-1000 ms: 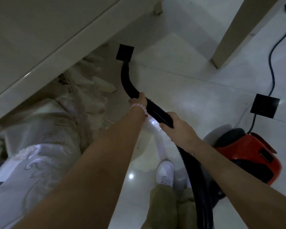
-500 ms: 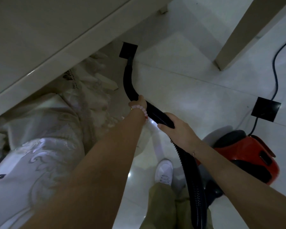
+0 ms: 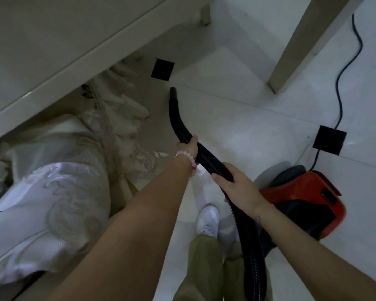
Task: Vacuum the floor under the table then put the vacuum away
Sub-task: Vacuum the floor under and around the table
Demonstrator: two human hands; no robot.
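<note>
As pulled back, hose (image 3: 178,122) tip short of black tile (image 3: 162,69)

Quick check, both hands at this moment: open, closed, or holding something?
Left hand: gripping the black vacuum hose near its nozzle end.
Right hand: gripping the same hose further back, toward the red vacuum.

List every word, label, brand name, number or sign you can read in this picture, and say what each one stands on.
None can be read.
The red vacuum body shows no legible brand or label; its dark panel is too dim and blurred to tell.
The black hose, gripped by the left hand and the right hand, bears no print.
The dark marks on the pale embroidered fabric look like pattern, not lettering.
</note>
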